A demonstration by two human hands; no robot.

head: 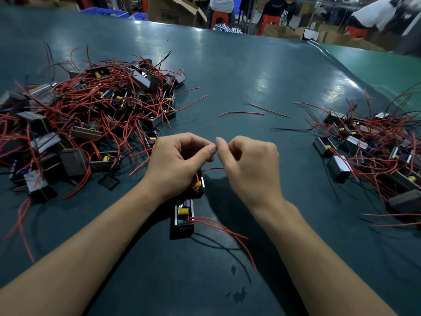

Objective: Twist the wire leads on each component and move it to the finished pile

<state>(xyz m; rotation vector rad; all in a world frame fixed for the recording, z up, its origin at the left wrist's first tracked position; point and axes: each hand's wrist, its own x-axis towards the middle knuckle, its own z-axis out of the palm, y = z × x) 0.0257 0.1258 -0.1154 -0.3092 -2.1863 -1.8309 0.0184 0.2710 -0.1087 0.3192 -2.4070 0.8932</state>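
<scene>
My left hand [180, 161] grips a small black component [197, 187] with a yellow part and red wire leads, held just above the green table. Its thumb and forefinger pinch toward my right hand [248, 163], whose fingers are curled and pinch the wire end where the two hands meet. A red lead [213, 169] runs from the component toward the right hand. A second component [184, 216] lies on the table below my hands, its red leads [227, 231] trailing right.
A big heap of components with red wires [86, 115] covers the left of the table [227, 65]. A smaller pile [369, 147] lies at the right. Loose red and black wire pieces [252, 111] lie mid-table. People, boxes and crates are beyond the far edge.
</scene>
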